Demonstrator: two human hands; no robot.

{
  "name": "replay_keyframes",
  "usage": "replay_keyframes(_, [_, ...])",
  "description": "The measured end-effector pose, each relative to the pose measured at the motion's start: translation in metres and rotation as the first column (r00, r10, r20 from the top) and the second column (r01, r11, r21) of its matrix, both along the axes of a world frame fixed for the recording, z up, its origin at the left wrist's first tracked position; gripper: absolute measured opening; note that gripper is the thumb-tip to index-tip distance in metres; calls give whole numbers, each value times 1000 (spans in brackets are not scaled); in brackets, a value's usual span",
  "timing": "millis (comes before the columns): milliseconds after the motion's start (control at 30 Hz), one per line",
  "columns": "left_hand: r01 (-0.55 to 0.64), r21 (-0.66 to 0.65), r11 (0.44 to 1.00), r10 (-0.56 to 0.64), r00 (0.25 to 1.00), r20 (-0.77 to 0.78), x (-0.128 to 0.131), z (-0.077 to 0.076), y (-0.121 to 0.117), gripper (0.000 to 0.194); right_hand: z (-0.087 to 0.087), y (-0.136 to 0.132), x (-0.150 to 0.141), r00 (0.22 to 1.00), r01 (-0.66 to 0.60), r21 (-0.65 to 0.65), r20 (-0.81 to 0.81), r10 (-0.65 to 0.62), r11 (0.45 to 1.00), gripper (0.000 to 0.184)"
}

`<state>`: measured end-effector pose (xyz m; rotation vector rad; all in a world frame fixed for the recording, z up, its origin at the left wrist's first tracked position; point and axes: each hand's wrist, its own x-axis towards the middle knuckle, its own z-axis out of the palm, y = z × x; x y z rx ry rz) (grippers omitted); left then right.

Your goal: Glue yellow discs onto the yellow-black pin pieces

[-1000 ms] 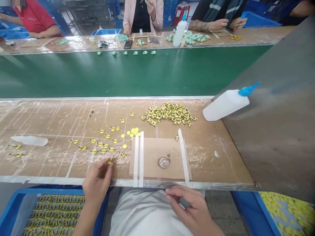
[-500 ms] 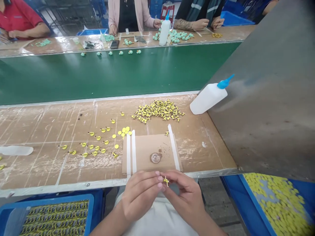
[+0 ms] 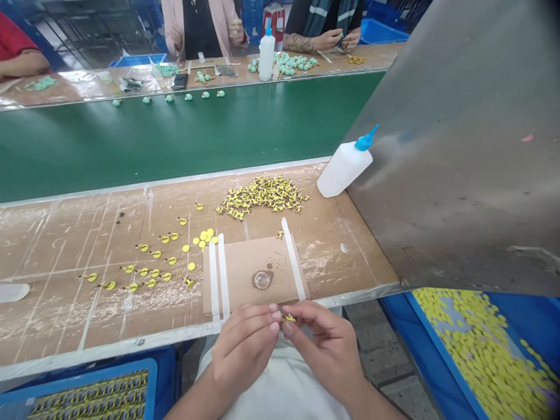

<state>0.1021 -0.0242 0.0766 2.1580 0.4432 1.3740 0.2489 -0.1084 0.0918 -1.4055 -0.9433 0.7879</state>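
Observation:
A small yellow figurine [image 3: 289, 318] with dark parts is held at the table's front edge, between the fingertips of both hands. My right hand [image 3: 326, 347] pinches it with thumb and index finger. My left hand [image 3: 247, 347] is closed, its fingertips meeting at the figurine's left end and hiding part of it. Just beyond lies a cardboard sheet [image 3: 240, 259] with white tape strips, bearing a small clear round dish [image 3: 262, 280]. One loose figurine [image 3: 280, 234] rests near the sheet's far right corner. Behind is a heap of yellow figurines [image 3: 265, 195].
Yellow discs [image 3: 202, 243] and several discs with figurines [image 3: 154, 272] lie to the left. A white bottle [image 3: 343, 169] with a blue nozzle leans against a metal panel [image 3: 437, 192]. Blue trays [image 3: 153, 379] flank me below. Co-workers sit beyond the green belt [image 3: 196, 137].
The view has swung right, so the table appears further left. The figurine has turned in my fingertips and now lies flatter. Across the belt, one co-worker's hands have risen.

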Motion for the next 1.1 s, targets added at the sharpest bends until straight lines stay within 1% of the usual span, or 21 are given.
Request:
replay_keyframes(67, [6, -67, 998, -4, 1000, 30, 2, 0, 0, 50, 1, -2, 2, 1000, 0, -14, -25, 0, 1000, 18])
replay_keyframes(133, [33, -176, 984, -27, 999, 37, 2, -1, 0, 50, 1, -3, 3, 999, -12, -37, -41, 10, 999, 17])
replay_keyframes(233, [83, -334, 939, -75, 996, 38, 0, -6, -1, 47, 0, -5, 5, 997, -48, -83, -66, 43, 995, 16])
replay_keyframes(300, [106, -404, 909, -91, 994, 57, -1, -10, -2, 47, -2, -7, 6, 994, -68, -95, -94, 59, 993, 17])
replay_keyframes(467, [119, -513, 850, -65, 991, 121, -1, -18, -6, 53, -3, -9, 7, 984, -97, -99, -158, 80, 990, 17])
replay_keyframes(600, [132, -566, 814, -65, 988, 137, 1, -18, -8, 55, -2, -8, 6, 990, -90, -77, -117, 81, 993, 19])
replay_keyframes(667, [137, -563, 815, -72, 988, 136, 1, -17, -8, 55, -2, -7, 5, 994, -78, -55, -85, 74, 995, 22])
replay_keyframes(767, [143, -516, 845, -98, 989, 115, 2, -15, -7, 54, -2, -7, 3, 997, -60, -34, -55, 58, 998, 24])
replay_keyframes(833, [155, -445, 882, -125, 988, 94, 1, -15, -5, 54, -3, -7, 3, 998, -46, -25, -48, 44, 999, 26])
replay_keyframes(933, [191, -288, 938, -190, 981, 32, -3, -18, -1, 49, -3, -8, 4, 998, -27, -15, -57, 26, 1000, 26])
replay_keyframes(1000, [205, -200, 958, -218, 975, -45, -7, -20, 1, 46, -2, -9, 5, 998, -16, -14, -67, 15, 1000, 25])
replay_keyframes(1100, [226, -123, 966, -245, 954, -173, -14, -20, 4, 47, 0, -11, 6, 998, -11, -30, -57, 9, 999, 24])
